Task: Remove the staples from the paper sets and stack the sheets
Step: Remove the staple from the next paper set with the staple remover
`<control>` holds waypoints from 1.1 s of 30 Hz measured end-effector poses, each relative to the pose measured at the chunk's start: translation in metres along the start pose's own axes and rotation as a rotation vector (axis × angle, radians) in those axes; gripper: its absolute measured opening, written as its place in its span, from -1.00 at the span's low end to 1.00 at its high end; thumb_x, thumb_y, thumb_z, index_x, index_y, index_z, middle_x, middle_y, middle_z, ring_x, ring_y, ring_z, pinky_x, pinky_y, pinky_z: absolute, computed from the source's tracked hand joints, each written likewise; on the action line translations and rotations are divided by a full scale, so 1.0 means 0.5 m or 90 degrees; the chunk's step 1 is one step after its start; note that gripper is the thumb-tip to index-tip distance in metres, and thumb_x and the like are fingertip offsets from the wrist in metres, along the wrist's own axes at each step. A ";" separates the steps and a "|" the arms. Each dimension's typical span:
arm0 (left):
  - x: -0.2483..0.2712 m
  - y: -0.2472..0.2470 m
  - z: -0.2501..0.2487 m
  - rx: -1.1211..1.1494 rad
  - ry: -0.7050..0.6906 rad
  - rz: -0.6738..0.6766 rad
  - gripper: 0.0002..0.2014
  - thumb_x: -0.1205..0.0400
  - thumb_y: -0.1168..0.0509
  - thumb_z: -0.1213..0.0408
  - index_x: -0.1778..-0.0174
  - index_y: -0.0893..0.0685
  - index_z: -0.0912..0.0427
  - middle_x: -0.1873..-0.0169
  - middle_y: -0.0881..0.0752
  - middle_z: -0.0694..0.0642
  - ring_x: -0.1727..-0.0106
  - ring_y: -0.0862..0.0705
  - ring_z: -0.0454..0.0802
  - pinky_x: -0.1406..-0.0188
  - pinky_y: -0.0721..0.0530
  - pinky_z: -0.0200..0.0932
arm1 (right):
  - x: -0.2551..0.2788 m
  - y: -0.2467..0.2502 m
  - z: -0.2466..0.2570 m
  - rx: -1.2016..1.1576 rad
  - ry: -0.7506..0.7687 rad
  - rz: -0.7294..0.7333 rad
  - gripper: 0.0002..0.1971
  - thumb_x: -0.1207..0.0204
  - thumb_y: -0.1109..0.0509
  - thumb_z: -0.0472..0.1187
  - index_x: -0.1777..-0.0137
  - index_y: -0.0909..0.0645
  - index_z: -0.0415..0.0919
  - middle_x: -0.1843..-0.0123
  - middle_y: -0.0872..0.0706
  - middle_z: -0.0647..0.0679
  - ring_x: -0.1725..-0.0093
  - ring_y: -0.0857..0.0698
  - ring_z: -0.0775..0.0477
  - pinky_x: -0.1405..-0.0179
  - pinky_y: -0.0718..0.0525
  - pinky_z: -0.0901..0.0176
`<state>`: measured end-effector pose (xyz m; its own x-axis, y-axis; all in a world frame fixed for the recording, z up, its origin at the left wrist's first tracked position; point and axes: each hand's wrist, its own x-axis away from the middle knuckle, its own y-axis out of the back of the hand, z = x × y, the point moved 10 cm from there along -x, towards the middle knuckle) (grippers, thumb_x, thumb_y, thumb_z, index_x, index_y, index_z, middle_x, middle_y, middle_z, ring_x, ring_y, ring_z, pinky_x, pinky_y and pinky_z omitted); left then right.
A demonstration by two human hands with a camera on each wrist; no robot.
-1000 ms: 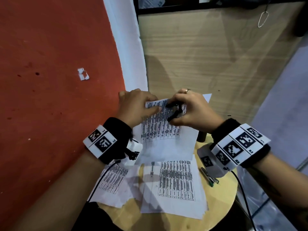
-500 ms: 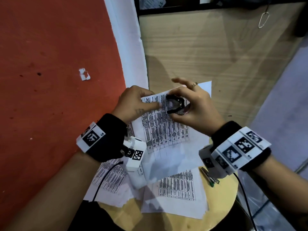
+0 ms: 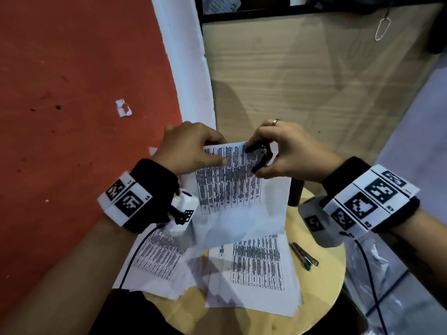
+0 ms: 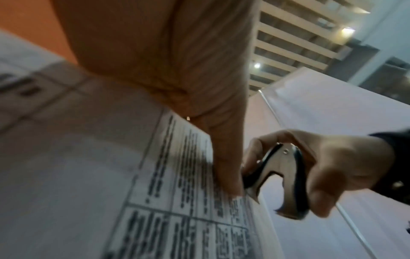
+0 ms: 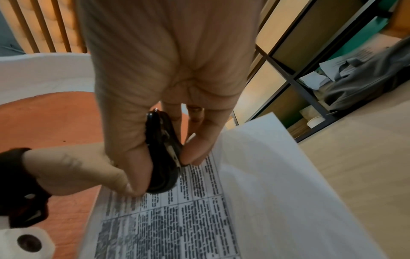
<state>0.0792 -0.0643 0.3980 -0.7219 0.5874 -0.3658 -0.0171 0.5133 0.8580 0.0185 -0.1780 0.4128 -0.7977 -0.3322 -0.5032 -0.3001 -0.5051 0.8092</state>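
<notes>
Hands meet at the far top edge of a stapled paper set (image 3: 232,189), which is lifted above a round wooden stool (image 3: 321,274). The left hand (image 3: 191,146) pinches the set's top left part, thumb flat on the printed table and the other fingers curled behind the sheets. The right hand (image 3: 287,153) pinches a black staple remover (image 3: 260,157) between thumb and forefinger at the set's top right; in the left wrist view its metal claws (image 4: 286,184) stand apart, just beside the paper's edge. Whether a staple sits in them cannot be told. On the stool below lie loose printed sheets (image 3: 256,269), a second batch (image 3: 157,257) overlapping them on the left. A green-tipped pen (image 3: 305,256) lies just right of the sheets. Red floor (image 3: 72,117) lies to the left, a wooden panel (image 3: 302,81) beyond.
</notes>
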 end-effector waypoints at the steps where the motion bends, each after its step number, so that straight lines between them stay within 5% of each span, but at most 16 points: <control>1: -0.002 0.005 -0.013 -0.041 -0.008 -0.018 -0.63 -0.27 -0.41 -0.31 0.18 -0.73 -0.16 0.44 -0.71 -0.15 0.30 -0.64 -0.11 -0.05 -0.56 0.04 | 0.000 0.001 0.002 -0.002 -0.008 -0.007 -0.56 -0.03 -0.66 -0.35 0.02 -0.74 -0.26 0.12 -0.67 -0.16 0.14 -0.62 -0.12 0.07 -0.55 0.03; 4: -0.007 0.009 -0.050 -0.075 -0.046 -0.059 -0.81 -0.42 -0.45 -0.11 0.34 -0.65 -0.12 0.62 -0.48 -0.12 0.48 -0.37 -0.24 0.20 -0.33 -0.09 | 0.000 0.008 0.007 -0.008 -0.019 -0.031 -0.57 -0.04 -0.67 -0.34 0.02 -0.73 -0.29 0.13 -0.67 -0.17 0.14 -0.62 -0.13 0.10 -0.54 0.07; 12: -0.011 0.003 -0.040 0.007 -0.026 -0.042 -0.73 -0.32 -0.35 -0.17 0.55 -0.55 -0.10 0.65 -0.51 -0.11 0.51 -0.45 -0.12 0.36 -0.42 -0.10 | 0.012 0.032 0.005 -0.025 -0.026 -0.067 -0.57 -0.06 -0.67 -0.30 0.01 -0.73 -0.25 0.10 -0.70 -0.16 0.09 -0.65 -0.12 0.05 -0.55 0.09; 17: -0.009 0.001 -0.034 0.110 -0.037 -0.031 -0.82 -0.29 -0.39 -0.22 0.49 -0.68 -0.25 0.56 -0.64 0.07 0.47 -0.53 0.10 0.35 -0.54 0.02 | 0.031 0.040 0.029 -0.030 0.052 -0.169 -0.60 -0.10 -0.59 -0.27 0.00 -0.72 -0.27 -0.05 -0.66 -0.15 0.03 -0.61 0.04 0.02 -0.43 0.59; 22: -0.006 0.008 -0.048 0.205 -0.058 -0.017 -0.73 -0.24 -0.41 -0.20 0.41 -0.76 -0.08 0.58 -0.55 0.01 0.49 -0.44 -0.16 0.40 -0.37 -0.14 | 0.056 0.033 0.087 0.095 0.220 -0.245 -0.66 -0.27 -0.50 -0.38 -0.09 -0.69 -0.39 -0.07 -0.72 -0.24 0.02 -0.71 -0.26 0.11 -0.71 -0.02; 29: -0.001 0.002 -0.052 0.292 -0.059 -0.001 -0.85 -0.35 -0.54 0.18 0.50 -0.72 -0.04 0.64 -0.46 -0.11 0.53 -0.36 -0.33 0.53 -0.28 -0.33 | 0.056 0.025 0.102 0.134 0.272 -0.234 -0.69 -0.28 -0.50 -0.40 -0.05 -0.71 -0.41 -0.02 -0.75 -0.25 0.15 -0.71 -0.33 0.28 -0.72 -0.13; 33: 0.000 0.000 -0.056 0.315 -0.068 0.010 -0.87 -0.28 -0.50 0.02 0.48 -0.75 -0.04 0.57 -0.52 -0.07 0.44 -0.43 -0.26 0.45 -0.32 -0.25 | 0.056 0.022 0.107 0.146 0.278 -0.235 -0.71 -0.27 -0.52 -0.41 -0.02 -0.72 -0.38 0.01 -0.76 -0.22 0.21 -0.70 -0.33 0.35 -0.71 -0.09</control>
<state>0.0595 -0.0817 0.4080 -0.6442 0.6446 -0.4118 0.3412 0.7240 0.5995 -0.0349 -0.1501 0.4239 -0.3465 -0.4877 -0.8013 -0.6597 -0.4807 0.5778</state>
